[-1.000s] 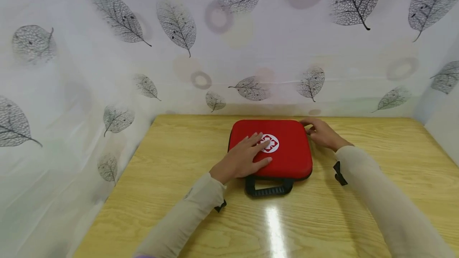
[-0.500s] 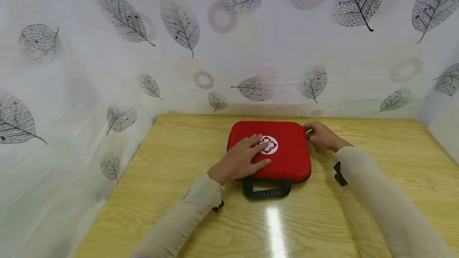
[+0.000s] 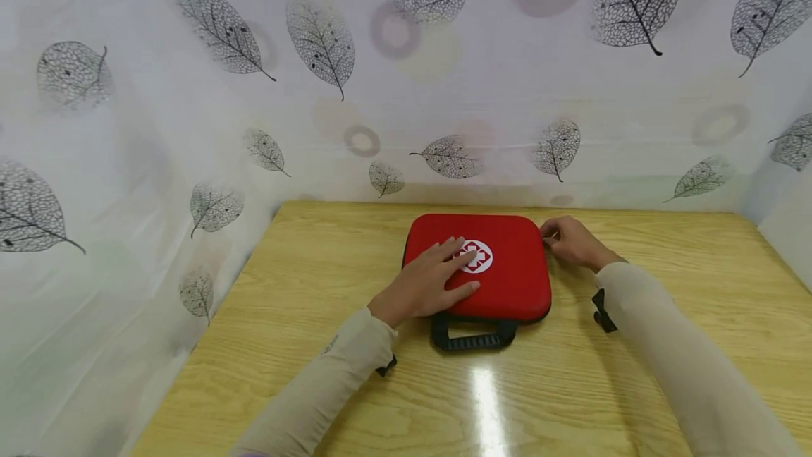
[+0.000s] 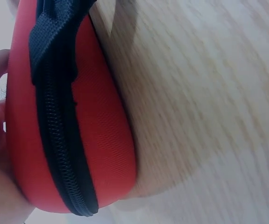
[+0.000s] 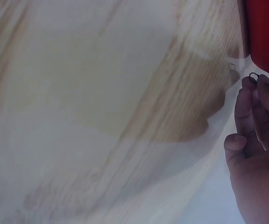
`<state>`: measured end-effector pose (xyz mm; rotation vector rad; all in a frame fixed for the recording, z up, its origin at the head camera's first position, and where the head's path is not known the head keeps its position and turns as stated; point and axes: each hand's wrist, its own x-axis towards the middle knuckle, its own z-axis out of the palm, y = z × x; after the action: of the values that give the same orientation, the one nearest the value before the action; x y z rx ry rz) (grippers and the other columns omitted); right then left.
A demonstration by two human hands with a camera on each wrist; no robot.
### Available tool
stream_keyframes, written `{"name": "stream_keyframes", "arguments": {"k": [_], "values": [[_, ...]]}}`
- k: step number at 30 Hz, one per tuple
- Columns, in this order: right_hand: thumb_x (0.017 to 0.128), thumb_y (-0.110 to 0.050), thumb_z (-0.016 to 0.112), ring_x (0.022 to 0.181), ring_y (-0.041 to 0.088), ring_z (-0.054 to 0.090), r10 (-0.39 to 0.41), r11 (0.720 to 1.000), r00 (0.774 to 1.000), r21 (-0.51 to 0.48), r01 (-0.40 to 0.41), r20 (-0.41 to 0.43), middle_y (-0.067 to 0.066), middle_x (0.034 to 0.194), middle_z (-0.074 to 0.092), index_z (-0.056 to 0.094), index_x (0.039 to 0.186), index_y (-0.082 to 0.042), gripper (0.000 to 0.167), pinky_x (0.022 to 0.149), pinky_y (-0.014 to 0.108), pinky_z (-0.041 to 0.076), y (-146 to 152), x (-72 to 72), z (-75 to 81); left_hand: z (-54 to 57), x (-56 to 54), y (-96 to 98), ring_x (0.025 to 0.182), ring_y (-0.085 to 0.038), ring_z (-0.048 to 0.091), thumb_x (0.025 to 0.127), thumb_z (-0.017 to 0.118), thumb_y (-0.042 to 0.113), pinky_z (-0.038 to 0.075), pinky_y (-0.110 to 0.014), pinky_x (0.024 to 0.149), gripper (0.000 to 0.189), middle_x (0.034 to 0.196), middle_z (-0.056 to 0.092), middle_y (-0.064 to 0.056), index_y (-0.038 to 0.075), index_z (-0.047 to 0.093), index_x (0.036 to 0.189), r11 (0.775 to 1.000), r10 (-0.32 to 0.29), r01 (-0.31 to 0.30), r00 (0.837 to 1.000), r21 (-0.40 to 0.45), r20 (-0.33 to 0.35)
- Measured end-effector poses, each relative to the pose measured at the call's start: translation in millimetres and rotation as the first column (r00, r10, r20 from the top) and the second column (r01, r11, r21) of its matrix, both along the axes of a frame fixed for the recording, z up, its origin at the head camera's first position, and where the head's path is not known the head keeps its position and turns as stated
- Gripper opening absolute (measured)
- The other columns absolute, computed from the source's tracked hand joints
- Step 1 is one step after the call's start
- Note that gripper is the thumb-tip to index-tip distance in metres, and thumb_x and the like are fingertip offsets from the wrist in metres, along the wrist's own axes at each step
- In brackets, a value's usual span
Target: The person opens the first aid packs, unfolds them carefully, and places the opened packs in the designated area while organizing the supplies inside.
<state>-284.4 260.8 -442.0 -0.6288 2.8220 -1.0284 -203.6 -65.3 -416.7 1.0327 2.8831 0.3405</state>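
Note:
A red first-aid case [image 3: 507, 288] with a white emblem lies flat on the table, its black handle [image 3: 472, 342] facing the wearer. My left hand [image 3: 421, 282] rests on the lid with fingers spread. At the far right corner of the case, my right hand [image 3: 576, 242] pinches a small ring-shaped zipper pull [image 5: 253, 77] between thumb and forefinger. In the left wrist view a black zipper [image 4: 60, 144] runs along the case's side, and its teeth meet there. The inside of the case is hidden.
The wooden table [image 3: 304, 259] extends around the case, with a bright light reflection in front. A leaf-patterned cloth [image 3: 317, 147] hangs behind the table and along its left side. Dark straps [image 3: 603, 310] sit at both wrists.
My right hand has shifted slightly toward the wearer along the case's right edge. My left hand stays on the lid. The head view has shifted a little.

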Motion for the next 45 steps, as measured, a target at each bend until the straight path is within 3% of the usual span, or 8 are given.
{"name": "stream_keyframes", "arguments": {"k": [8,14,22,29,45], "values": [[0.097,0.000,0.062,0.086,0.032,0.065,-0.049,0.999,0.999,0.025,0.048,0.003,0.019,0.096,0.069,0.070,0.100,0.008,0.012,0.079,0.047,0.053,1,6.8,4.6,-0.6,2.6,0.6,0.153,-0.022,0.021,0.102,0.046,0.058,0.017,-0.035,0.123,0.067,0.166,0.026,-0.004,0.025,0.036,0.159,1.000,0.015,-0.016,0.999,-0.017,-0.039],[0.097,-0.002,0.064,0.083,0.028,0.064,-0.052,0.996,0.997,0.068,0.056,-0.054,0.016,0.094,0.069,0.070,0.101,0.006,0.011,0.076,0.044,0.053,-1,14.5,7.8,-1.5,3.0,2.5,0.153,-0.022,0.023,0.101,0.046,0.060,0.021,-0.036,0.122,0.067,0.166,0.027,-0.003,0.026,0.036,0.159,0.999,0.037,-0.038,0.998,-0.028,-0.055],[0.094,-0.001,0.067,0.083,0.031,0.066,-0.023,0.987,0.986,0.151,0.048,-0.162,0.014,0.089,0.071,0.073,0.098,0.006,0.010,0.077,0.051,0.053,-4,21.3,13.6,-4.8,2.5,5.5,0.152,-0.021,0.025,0.100,0.046,0.060,0.018,-0.034,0.123,0.067,0.165,0.029,-0.004,0.027,0.039,0.157,0.998,0.054,-0.056,0.995,-0.033,-0.080],[0.092,0.000,0.067,0.087,0.035,0.068,-0.022,0.978,0.984,0.202,0.058,-0.174,0.014,0.091,0.072,0.074,0.098,0.005,0.010,0.081,0.054,0.054,-4,25.4,16.0,-5.7,4.8,8.2,0.152,-0.021,0.025,0.100,0.045,0.061,0.017,-0.034,0.123,0.067,0.166,0.028,-0.004,0.027,0.039,0.157,0.997,0.062,-0.064,0.996,-0.040,-0.071],[0.091,-0.001,0.069,0.084,0.032,0.068,0.009,0.968,0.979,0.249,0.043,-0.205,0.010,0.090,0.071,0.074,0.095,0.001,0.007,0.076,0.052,0.056,-2,40.5,18.7,-6.2,5.7,11.1,0.153,-0.021,0.023,0.101,0.043,0.061,0.015,-0.034,0.124,0.066,0.166,0.028,-0.005,0.027,0.040,0.157,0.996,0.075,-0.078,0.994,-0.033,-0.084]]}}
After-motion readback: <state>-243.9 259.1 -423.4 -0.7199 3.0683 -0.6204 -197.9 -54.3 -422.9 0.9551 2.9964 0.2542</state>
